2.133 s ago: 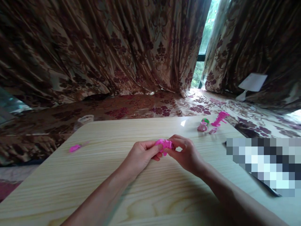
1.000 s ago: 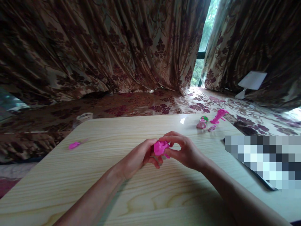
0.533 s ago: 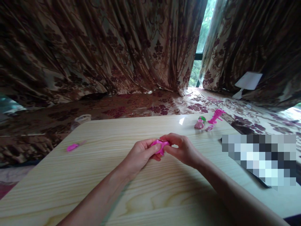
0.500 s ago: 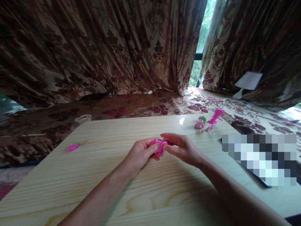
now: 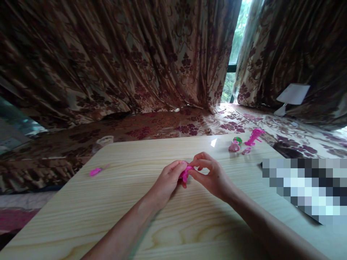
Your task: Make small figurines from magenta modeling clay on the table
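Observation:
Above the middle of the wooden table, my left hand [image 5: 170, 177] is closed around a small, bright pink, soft-looking piece [image 5: 184, 176], its thumb lying on top. I cannot make out the piece's exact kind, as fingers cover much of it. From the other side, my right hand [image 5: 210, 176] pinches the edge of the same piece between thumb and forefinger, the other fingers curled above. Farther left on the table [image 5: 130, 159] lies a small pink object [image 5: 95, 172] with a thin, pale end.
Towards the back right stand an upright pink toy piece [image 5: 254, 137], a light pink item [image 5: 234, 146], a green item [image 5: 238, 139] and a smaller pink item [image 5: 246, 151]. A blurred-out flat object [image 5: 303, 187] lies at right. Beyond the table are a clear container [image 5: 104, 141] and a white lamp [image 5: 294, 94].
My right thumb and forefinger have closed to a pinch on the pink piece's edge. The piece has turned in my left hand. The whole view has shifted slightly.

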### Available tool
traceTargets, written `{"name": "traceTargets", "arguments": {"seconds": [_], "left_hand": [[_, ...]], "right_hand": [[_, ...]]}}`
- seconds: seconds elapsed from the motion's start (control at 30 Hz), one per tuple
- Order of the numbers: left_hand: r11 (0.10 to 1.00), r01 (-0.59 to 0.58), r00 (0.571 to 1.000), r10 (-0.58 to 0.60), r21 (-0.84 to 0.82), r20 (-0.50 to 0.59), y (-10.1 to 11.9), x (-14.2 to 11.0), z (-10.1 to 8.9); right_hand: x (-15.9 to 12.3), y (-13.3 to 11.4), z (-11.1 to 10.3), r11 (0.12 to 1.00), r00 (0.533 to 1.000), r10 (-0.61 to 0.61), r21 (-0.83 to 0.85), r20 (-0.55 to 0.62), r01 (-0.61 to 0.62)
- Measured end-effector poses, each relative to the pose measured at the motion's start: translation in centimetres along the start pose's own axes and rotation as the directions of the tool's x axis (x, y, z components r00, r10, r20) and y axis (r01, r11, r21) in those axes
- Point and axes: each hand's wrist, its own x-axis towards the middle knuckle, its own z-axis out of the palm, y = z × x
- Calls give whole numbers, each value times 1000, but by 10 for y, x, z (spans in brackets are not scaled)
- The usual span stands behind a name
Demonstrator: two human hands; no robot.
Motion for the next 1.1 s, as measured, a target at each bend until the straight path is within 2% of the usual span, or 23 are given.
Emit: {"name": "traceTargets", "arguments": {"seconds": [0.07,0.2,0.27,0.33,0.4,0.47,0.63,0.73,0.83,0.93,1.1], "left_hand": [[1000,-2,1000,2,-30,0,0,0,-1],[997,-8,1000,9,-74,13,4,-1,1],[992,18,999,-11,-129,53,6,-2,3],[975,71,994,-51,-213,99,6,-3,5],[946,128,987,-93,-297,129,5,-2,6],[911,166,983,-122,-378,139,3,0,5],[795,244,970,-207,-556,129,2,6,-4],[750,250,968,-193,-612,160,1,8,-5],[705,279,959,-175,-651,222,0,6,0],[719,319,943,-173,-618,285,2,3,2],[799,268,958,-163,-538,236,8,1,0]], "right_hand": [[1,-2,-2,1000,999,6,22,46,-7],[3,-1,-2,978,986,66,187,154,-95],[3,3,0,960,984,122,236,132,-151],[2,6,4,970,987,156,179,49,-162],[1,6,7,993,993,108,43,-50,-106],[-1,3,10,998,996,6,-64,-88,-12],[-2,-8,10,986,988,-151,-74,-35,148],[0,-8,10,962,974,-226,-152,37,229],[3,-2,7,949,982,-188,-252,30,190],[4,0,1,937,990,-141,-324,-7,132],[2,-4,-4,890,966,-217,-378,144,256]]}}
